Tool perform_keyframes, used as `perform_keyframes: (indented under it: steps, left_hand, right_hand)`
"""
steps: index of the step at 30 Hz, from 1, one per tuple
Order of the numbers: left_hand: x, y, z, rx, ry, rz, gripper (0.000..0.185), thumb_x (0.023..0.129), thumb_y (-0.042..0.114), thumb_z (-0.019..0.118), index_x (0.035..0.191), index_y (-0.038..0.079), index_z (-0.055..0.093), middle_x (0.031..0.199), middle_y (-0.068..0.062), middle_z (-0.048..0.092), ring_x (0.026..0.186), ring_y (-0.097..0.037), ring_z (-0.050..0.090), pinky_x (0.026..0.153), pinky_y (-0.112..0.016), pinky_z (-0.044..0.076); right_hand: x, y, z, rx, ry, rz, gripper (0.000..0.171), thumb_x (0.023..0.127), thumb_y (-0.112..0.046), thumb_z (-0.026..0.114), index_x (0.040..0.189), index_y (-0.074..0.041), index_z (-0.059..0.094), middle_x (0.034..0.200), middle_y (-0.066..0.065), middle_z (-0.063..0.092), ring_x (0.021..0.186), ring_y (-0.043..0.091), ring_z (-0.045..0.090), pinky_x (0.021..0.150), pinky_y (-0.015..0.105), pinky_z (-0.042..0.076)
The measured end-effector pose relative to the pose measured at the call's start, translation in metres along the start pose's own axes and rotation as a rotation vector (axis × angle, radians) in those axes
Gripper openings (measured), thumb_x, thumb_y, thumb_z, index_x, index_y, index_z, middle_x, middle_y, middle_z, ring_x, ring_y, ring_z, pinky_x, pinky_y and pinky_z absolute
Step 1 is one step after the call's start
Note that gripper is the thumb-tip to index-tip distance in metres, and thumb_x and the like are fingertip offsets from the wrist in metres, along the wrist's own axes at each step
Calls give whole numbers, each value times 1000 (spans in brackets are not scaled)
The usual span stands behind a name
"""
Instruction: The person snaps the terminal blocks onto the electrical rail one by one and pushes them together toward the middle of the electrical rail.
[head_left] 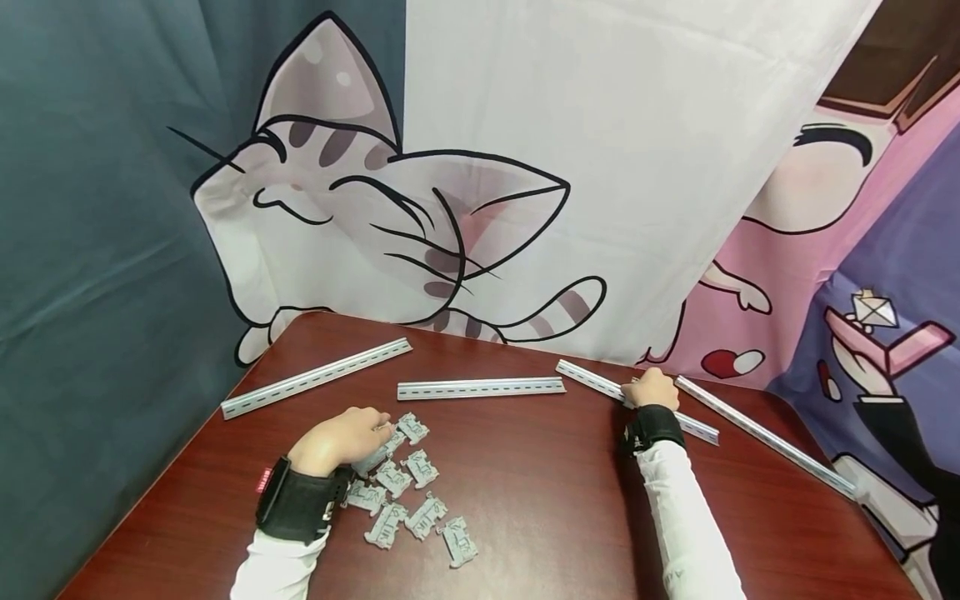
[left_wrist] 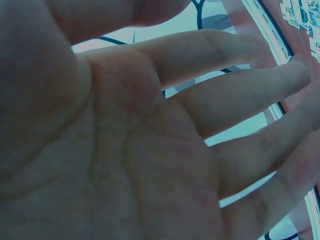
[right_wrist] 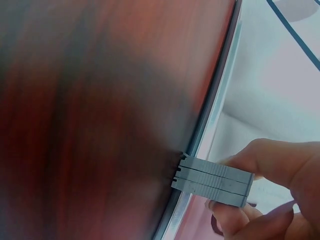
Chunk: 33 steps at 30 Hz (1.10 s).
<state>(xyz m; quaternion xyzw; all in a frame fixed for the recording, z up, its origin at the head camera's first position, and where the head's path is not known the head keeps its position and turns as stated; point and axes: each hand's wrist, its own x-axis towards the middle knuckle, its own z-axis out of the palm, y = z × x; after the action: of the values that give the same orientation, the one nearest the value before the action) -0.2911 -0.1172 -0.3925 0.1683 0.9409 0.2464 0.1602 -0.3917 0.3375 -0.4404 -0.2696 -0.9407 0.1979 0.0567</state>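
My right hand (head_left: 651, 390) pinches a stack of grey plastic DIN rail clips (right_wrist: 215, 181) between thumb and fingers. In the right wrist view this ribbed stack sits against a slotted metal DIN rail (right_wrist: 216, 107); whether it is latched on cannot be seen. From the head the same rail (head_left: 588, 378) runs under that hand. My left hand (head_left: 341, 440) hovers at the upper left of a group of loose grey clips (head_left: 392, 477), partly covering some. Its palm and spread fingers (left_wrist: 215, 55) fill the left wrist view, holding nothing.
A second rail (head_left: 315, 379) lies at the back left, a third (head_left: 480, 388) at the back middle, and another (head_left: 765, 429) along the right edge. The brown table (head_left: 555, 500) ends at a printed cloth backdrop (head_left: 637, 167).
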Motion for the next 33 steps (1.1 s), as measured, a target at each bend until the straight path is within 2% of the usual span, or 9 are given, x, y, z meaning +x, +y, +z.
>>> perform_keyframes:
  steps: [14, 26, 33]
  left_hand:
    - [3, 0, 4, -15, -21, -28, 43, 98, 17, 49, 131, -11, 52, 135, -29, 53, 129, -45, 47, 103, -55, 40]
    - [3, -1, 4, -14, -16, -32, 43, 97, 16, 50, 130, -11, 53, 134, -28, 54, 128, -43, 48, 101, -53, 42]
    - [3, 1, 3, -9, -13, -38, 42, 98, 16, 50, 130, -10, 53, 134, -28, 55, 126, -42, 50, 99, -52, 44]
  right_hand:
    - [9, -33, 15, 4, -28, -58, 52, 78, -27, 66, 114, 8, 58, 122, 36, 57, 111, 51, 57, 87, 57, 49]
    - [14, -57, 23, -25, -66, -127, 38, 79, -25, 64, 102, 5, 63, 120, 34, 60, 110, 49, 58, 87, 56, 49]
    - [19, -67, 28, -43, -63, -158, 37, 78, -23, 64, 103, 5, 63, 118, 34, 61, 108, 49, 59, 86, 56, 50]
